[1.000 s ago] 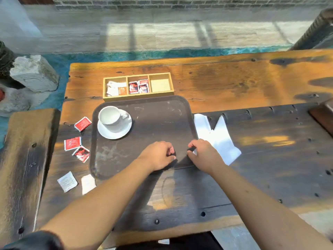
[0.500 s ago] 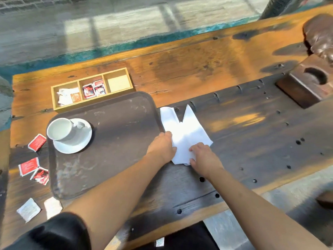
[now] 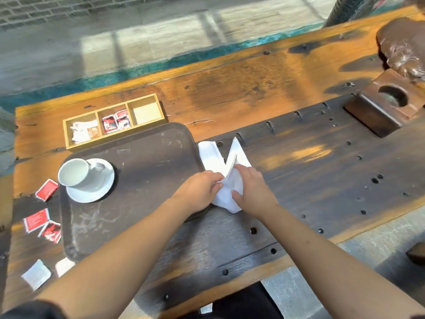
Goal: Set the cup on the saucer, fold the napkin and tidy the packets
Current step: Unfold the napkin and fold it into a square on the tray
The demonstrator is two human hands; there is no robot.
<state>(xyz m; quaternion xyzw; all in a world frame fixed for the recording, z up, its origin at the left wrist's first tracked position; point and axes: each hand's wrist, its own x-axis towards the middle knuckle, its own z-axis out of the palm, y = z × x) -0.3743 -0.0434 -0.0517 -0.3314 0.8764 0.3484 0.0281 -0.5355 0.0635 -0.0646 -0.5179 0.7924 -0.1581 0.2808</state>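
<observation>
The white paper napkin (image 3: 226, 180) lies on the dark weathered wooden table (image 3: 299, 180), just beside the right edge of the dark brown rectangular plastic tray (image 3: 142, 180). Its near end lies close to the tray's near right corner. To the right of the napkin the table surface is bare as far as the dark wooden block with a round hole (image 3: 386, 107); the near table edge lies well apart from the napkin.

The left hand (image 3: 202, 187) pinches the napkin's left edge with the fingers closed on it. The right hand (image 3: 250, 187) grips the napkin from the right, thumb on top. Between them a fold of the napkin stands raised off the table.

Compared with half a second ago, the napkin is no longer flat: its right flap is lifted and drawn toward the left. The hands are closer together.

The napkin's long axis runs from the near edge toward the far edge, with two pointed ends aimed away from the person.

The white ceramic cup (image 3: 76, 172) stands on the round white saucer (image 3: 92, 187) at the tray's far left corner. Red packets (image 3: 36, 219) and white packets (image 3: 36, 273) lie loose on the table left of the tray. The light wooden three-compartment box (image 3: 115, 120) sits just beyond the tray; its right compartment holds no packets.
</observation>
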